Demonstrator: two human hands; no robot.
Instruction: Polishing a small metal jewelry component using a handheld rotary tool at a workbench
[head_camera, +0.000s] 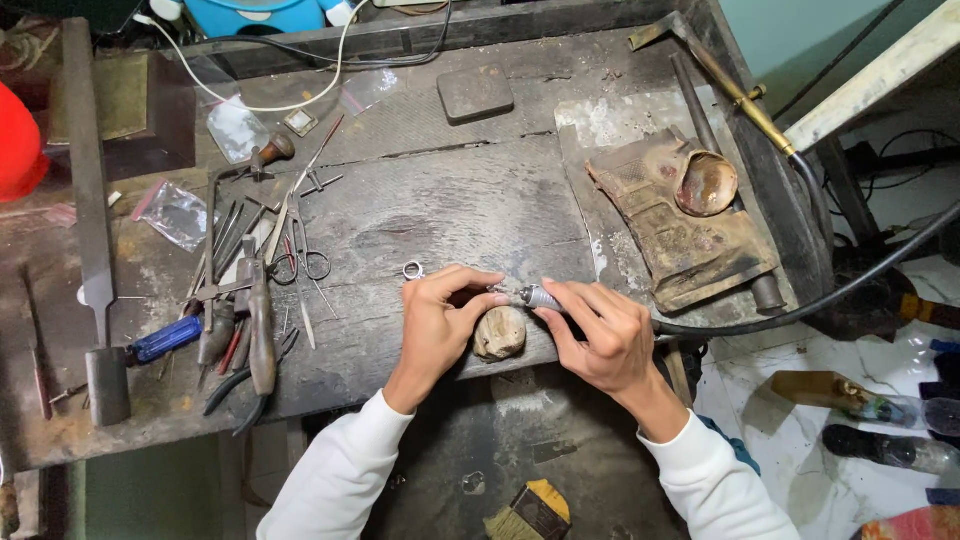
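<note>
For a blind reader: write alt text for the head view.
Two hands meet at a worn wooden workbench: the right hand holds a rotary handpiece against a small piece pinched in the left hand, above a wooden bench peg. Pliers, files and scissors lie to the left.

Two bare hands, left hand (437, 322) and right hand (600, 335), no gloves, no rings or watch visible, both forearms in long white sleeves (330, 480), plain fabric, soft folds, cuffs ending at the wrists, blue garment edge beneath right sleeve.
</note>
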